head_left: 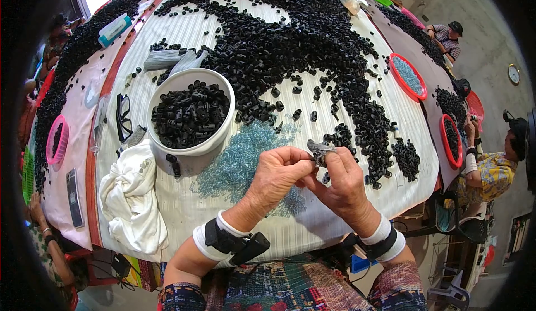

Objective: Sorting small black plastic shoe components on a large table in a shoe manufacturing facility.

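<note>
My left hand [276, 174] and my right hand [341, 181] meet over the table's near edge. Together they pinch a small dark grey plastic part [319, 150] between their fingertips. Just under and left of the hands lies a spread of small clear blue pieces [237, 157]. A white bucket [192, 149] full of black plastic parts stands to the left of my left hand. A large heap of loose black parts [301, 37] covers the striped cloth beyond the hands. Black bands with small devices sit on both my wrists.
A crumpled white cloth [134, 196] lies left of the bucket, with black glasses [123, 113] behind it. Red baskets [407, 76] of parts stand at the right edge, where other people sit. A phone [73, 196] and a pink basket [57, 138] lie at left.
</note>
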The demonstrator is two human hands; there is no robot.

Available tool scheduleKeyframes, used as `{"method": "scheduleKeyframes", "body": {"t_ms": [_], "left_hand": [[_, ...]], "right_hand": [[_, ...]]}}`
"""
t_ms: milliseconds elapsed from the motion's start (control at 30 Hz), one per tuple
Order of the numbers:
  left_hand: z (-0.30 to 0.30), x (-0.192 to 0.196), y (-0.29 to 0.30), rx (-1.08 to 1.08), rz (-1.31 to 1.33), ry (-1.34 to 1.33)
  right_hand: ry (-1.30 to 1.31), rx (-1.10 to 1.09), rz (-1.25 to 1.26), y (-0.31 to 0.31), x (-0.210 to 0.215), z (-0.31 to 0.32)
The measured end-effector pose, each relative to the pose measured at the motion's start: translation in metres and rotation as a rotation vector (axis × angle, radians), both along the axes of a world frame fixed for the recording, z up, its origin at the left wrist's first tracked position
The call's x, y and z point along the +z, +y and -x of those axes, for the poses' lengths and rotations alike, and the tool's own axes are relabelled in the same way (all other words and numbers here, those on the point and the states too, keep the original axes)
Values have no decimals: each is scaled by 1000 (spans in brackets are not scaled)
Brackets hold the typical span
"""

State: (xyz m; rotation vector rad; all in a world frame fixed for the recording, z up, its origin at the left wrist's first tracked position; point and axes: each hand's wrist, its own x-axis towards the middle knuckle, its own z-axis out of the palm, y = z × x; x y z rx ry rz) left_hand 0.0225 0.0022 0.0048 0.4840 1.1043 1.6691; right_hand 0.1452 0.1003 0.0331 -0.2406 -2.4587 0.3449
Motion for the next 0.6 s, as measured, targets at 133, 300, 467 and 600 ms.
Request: {"method": "scheduleKeyframes", "body": {"t_ms": [133, 300, 467, 600], "left_hand": [[0, 4, 0, -21, 35, 63], [-1, 3, 1, -8, 18, 76], [4, 1, 0, -102, 0, 39], [5, -1, 1, -103, -2, 47]], "right_hand": [[-8, 30, -50, 3, 4, 0], [-20, 18, -38, 8, 9, -2], [-35, 17, -33, 8, 6, -2], [-25, 55, -26, 7, 3, -4]]}}
